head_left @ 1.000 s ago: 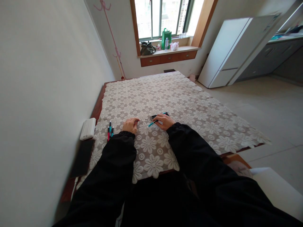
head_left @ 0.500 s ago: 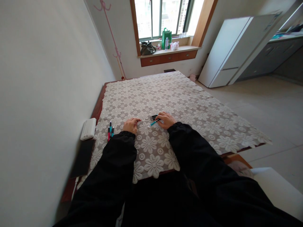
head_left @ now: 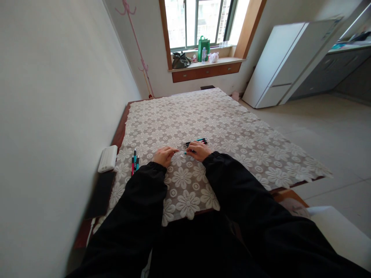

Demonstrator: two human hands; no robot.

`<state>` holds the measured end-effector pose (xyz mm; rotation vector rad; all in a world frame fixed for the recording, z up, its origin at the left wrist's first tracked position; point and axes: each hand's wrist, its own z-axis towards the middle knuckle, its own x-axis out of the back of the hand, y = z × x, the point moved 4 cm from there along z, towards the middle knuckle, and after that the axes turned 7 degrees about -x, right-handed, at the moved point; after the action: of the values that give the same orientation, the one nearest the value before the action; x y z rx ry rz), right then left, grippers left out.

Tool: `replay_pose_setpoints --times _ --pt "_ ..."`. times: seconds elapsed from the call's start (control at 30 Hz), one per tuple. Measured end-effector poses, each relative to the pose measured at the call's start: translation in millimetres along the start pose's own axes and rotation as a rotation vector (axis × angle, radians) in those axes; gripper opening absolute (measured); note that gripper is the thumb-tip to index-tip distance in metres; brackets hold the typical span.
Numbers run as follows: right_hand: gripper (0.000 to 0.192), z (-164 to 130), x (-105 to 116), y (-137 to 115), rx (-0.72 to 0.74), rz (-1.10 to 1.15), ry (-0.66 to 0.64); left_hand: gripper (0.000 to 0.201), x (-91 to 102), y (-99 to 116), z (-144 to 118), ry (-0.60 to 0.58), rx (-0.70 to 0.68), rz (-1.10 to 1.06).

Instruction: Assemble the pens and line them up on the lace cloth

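My left hand (head_left: 164, 156) is closed, fingertips pinching the left end of a thin whitish rod (head_left: 181, 151) that looks like a pen refill. Across from it, my right hand (head_left: 198, 151) is closed around a pen (head_left: 186, 153), of which only a small teal part shows by the fingers. The rod's right end meets the pen at my right fingertips; whether it sits inside cannot be made out. Just beyond my right hand lie several pens (head_left: 202, 140) with dark, teal and red parts. To the left of my left hand is another group of pens (head_left: 135, 161), teal, black and red.
A lace tablecloth (head_left: 182, 177) with flower shapes covers the table. Along the left wall are a white power bank-like box (head_left: 108, 158) and a dark flat object (head_left: 101, 195) with a white cable (head_left: 91, 231). A white fridge (head_left: 278, 63) stands at the back right.
My left hand has moved right with the thin rod. My right hand has shifted slightly left and nearer, turning the pen level, so rod and pen now meet. More of the far pens shows.
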<state>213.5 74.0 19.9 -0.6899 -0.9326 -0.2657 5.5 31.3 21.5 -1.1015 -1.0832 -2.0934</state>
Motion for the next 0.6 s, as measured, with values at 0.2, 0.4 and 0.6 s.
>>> replay_pose_setpoints --times 0.2,0.4,0.6 --pt "0.009 -0.5 2.4 8.4 -0.108 -0.018 0.019 0.037 -3.4 -11.9 -1.3 0.084 0.007 -0.069" --pt "0.01 -0.5 3.3 13.2 -0.167 -0.036 0.018 0.031 -1.4 -17.2 -2.8 0.098 0.057 -0.041" --pt "0.009 -0.8 7.2 13.6 -0.151 -0.059 -0.008 0.021 -0.7 -26.3 -3.6 0.119 0.167 -0.01"
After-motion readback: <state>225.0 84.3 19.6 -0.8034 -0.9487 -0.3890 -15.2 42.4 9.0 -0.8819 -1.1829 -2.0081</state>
